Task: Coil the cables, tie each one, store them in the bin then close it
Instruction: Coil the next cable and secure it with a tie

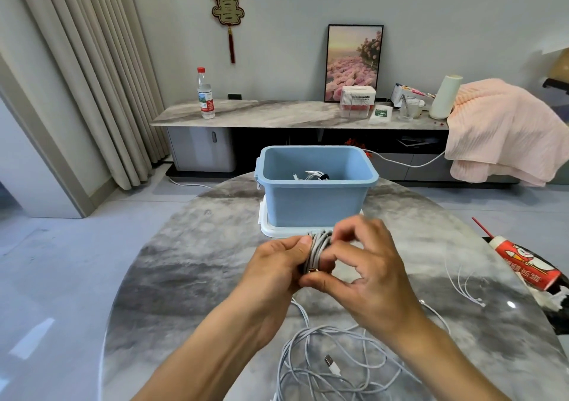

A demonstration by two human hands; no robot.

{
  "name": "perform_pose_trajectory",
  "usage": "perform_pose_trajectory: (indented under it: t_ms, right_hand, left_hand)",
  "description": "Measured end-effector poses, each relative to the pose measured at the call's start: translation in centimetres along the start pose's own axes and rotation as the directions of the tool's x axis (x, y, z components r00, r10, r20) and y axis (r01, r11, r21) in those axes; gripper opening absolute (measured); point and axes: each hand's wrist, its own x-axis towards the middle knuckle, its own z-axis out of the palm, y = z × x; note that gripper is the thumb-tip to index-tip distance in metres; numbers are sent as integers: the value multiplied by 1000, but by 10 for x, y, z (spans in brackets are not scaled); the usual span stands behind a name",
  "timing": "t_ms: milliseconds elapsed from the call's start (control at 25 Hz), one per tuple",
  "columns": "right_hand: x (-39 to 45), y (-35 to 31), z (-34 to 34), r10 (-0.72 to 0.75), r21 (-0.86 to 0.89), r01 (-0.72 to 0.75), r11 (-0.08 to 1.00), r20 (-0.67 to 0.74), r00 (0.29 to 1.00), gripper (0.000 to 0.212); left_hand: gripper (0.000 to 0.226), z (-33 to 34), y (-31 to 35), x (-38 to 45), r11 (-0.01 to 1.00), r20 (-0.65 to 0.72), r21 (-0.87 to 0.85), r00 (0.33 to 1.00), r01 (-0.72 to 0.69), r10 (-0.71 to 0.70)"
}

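Grey coiled cable (318,248) sat pinched in the left hand (277,265), right hand (366,265) gripping its plug end, so I'd have kept the loops tight while tying.

Two hands meeting at the table's middle

The left hand (277,262) grips a grey cable coil (318,248), thumb on top; the right hand (366,265) pinches it with curled fingers, both forearms bare.
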Motion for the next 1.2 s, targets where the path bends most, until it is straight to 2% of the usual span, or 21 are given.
perform_pose_trajectory:
  t_ms: [80,160,200,320,520,600,680,760,800,920,1040,1120,1200]
  right_hand:
    - [6,5,-10,44,1,-44,999,127,991,49]
    - [5,7,-16,147,110,-197,974,357,923,64]
    - [2,6,-15,136,107,-195,975,405,904,62]
    - [-6,0,-7,84,88,-119,989,325,942,53]
    - [-8,-8,2,178,173,-205,963,159,971,46]
    - [-8,-11,3,256,195,-269,943,89,963,43]
    - [-7,-14,4,348,232,-343,910,21,937,38]
    - [-7,-16,5,480,381,-454,805,31,877,33]
    - [-6,-19,5,544,472,-504,723,60,837,31]
    - [-2,-27,4,706,675,-590,443,143,693,30]
    - [2,-34,0,787,749,-628,210,251,563,36]
    - [2,-38,-3,795,747,-650,140,306,523,37]
    - [2,-41,-4,799,746,-657,105,330,502,37]
  left_hand:
    - [28,1,2,1,998,44,57,999,10,-12]
    - [26,1,2,0,993,61,113,997,45,-52]
    - [24,0,1,-1,989,57,130,996,66,-74]
    - [18,-3,1,-1,990,-22,122,998,67,-65]
    - [14,10,-4,-2,987,-154,90,977,-133,145]
    - [24,13,-9,-2,969,-113,103,965,-224,235]
    - [28,11,-6,-4,949,65,156,962,-272,265]
    - [31,8,-3,-6,911,280,262,929,-317,243]
    - [40,5,-3,-6,890,324,313,918,-332,228]
    - [56,-1,-7,-2,803,311,442,908,-400,281]
    - [49,-4,-9,-1,672,337,515,847,-532,411]
    - [48,-4,-8,-2,551,358,581,797,-598,487]
    - [53,-3,-10,-4,377,428,654,731,-656,531]
